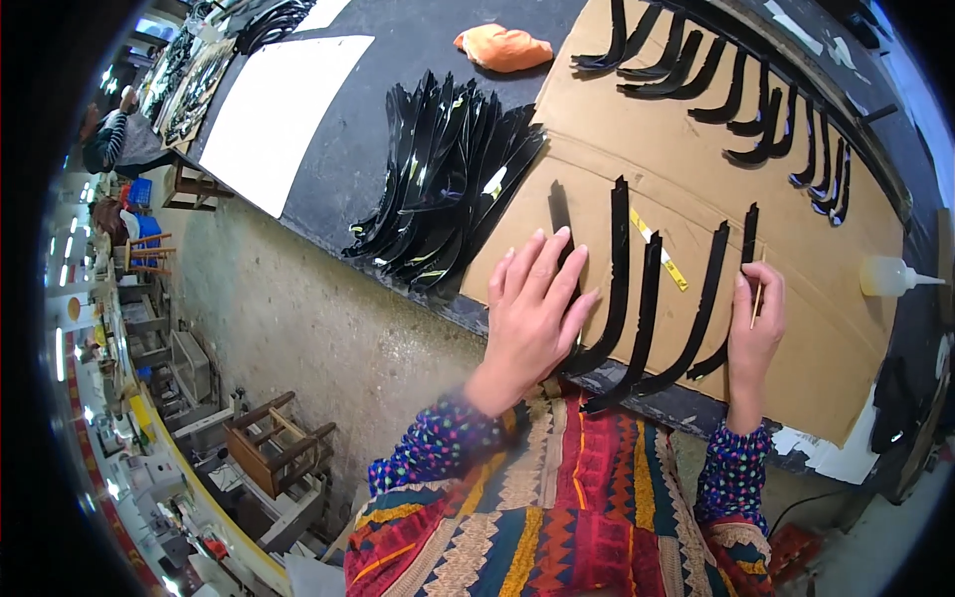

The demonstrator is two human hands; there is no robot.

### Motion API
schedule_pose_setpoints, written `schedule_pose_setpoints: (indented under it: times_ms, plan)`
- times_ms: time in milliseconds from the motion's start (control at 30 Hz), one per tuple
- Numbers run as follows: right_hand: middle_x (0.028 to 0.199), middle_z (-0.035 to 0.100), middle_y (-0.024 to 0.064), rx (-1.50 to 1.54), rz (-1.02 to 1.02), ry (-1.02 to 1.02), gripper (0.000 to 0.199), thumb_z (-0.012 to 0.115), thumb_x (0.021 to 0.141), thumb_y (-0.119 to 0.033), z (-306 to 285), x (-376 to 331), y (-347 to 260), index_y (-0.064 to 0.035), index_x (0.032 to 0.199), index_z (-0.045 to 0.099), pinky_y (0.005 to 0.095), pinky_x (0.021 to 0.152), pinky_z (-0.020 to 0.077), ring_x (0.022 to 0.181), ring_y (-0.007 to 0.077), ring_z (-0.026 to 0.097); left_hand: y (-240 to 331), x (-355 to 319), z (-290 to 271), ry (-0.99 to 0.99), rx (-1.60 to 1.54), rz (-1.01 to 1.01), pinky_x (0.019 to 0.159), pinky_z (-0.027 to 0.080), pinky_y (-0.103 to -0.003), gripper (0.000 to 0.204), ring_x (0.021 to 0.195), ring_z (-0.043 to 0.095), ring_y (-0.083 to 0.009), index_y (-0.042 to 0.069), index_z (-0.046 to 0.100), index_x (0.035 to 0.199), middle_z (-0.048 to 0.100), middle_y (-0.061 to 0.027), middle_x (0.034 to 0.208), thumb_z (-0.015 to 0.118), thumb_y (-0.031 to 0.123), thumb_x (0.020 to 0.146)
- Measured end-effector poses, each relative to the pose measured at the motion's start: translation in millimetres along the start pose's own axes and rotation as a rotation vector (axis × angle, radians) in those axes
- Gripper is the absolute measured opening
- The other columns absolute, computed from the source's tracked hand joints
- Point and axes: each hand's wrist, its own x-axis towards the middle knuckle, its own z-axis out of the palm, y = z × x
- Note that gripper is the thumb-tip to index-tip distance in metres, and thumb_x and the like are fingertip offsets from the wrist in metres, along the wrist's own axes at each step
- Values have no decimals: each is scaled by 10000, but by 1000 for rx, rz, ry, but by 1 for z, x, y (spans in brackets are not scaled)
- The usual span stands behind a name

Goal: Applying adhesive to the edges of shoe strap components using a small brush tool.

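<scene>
Several curved black strips lie in a row on a sheet of brown cardboard point(831, 318) in front of me. My left hand point(534, 310) rests palm down with its fingers stretched over the leftmost black strip point(560, 209), which it partly covers. Between the fingertips of my right hand point(756, 333) is a thin wooden stick point(757, 301). This hand is beside the rightmost black strip point(749, 234), perhaps touching it. Between the hands lie more strips, among them a long black strip point(619, 264). A yellow and white paper strip point(661, 251) lies among them.
A heap of glossy black strips point(438, 184) is at the left, near an orange cloth bundle point(503, 48) and a white sheet point(288, 114). More curved strips point(686, 65) line the far cardboard edge. A squeeze bottle point(887, 277) lies right. A wooden stool point(274, 443) stands on the floor.
</scene>
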Motion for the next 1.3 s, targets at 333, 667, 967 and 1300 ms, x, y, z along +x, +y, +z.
schedule_pose_setpoints:
  times_ms: [333,667,967,1300]
  plan:
    - [1013,606,116,-39,19,13,126,592,894,16,3,6,2,0,1017,574,337,845,468,950,256,591,-6,11,8,-55,-100,46,1019,374,-419,432,1292,474,-315,62,595,1270,538,-124,1361,676,156,856]
    - [1015,601,105,-14,67,5,116,594,894,17,5,6,2,2,1009,582,315,832,473,934,223,587,-7,12,8,-39,-129,72,995,403,-411,381,1266,511,-308,49,630,1214,586,-126,1304,682,95,840]
    - [1016,591,108,-19,69,-1,109,589,904,9,4,6,3,3,1013,581,309,823,474,939,211,577,-7,12,10,-14,-147,65,997,410,-406,376,1248,528,-311,41,632,1205,597,-126,1288,686,89,836]
    - [1011,591,118,-67,28,-17,104,581,901,18,3,8,-2,5,1004,577,336,854,466,954,253,582,-8,11,8,-22,-154,72,1006,406,-413,419,1258,520,-313,34,627,1215,596,-126,1287,655,17,798]
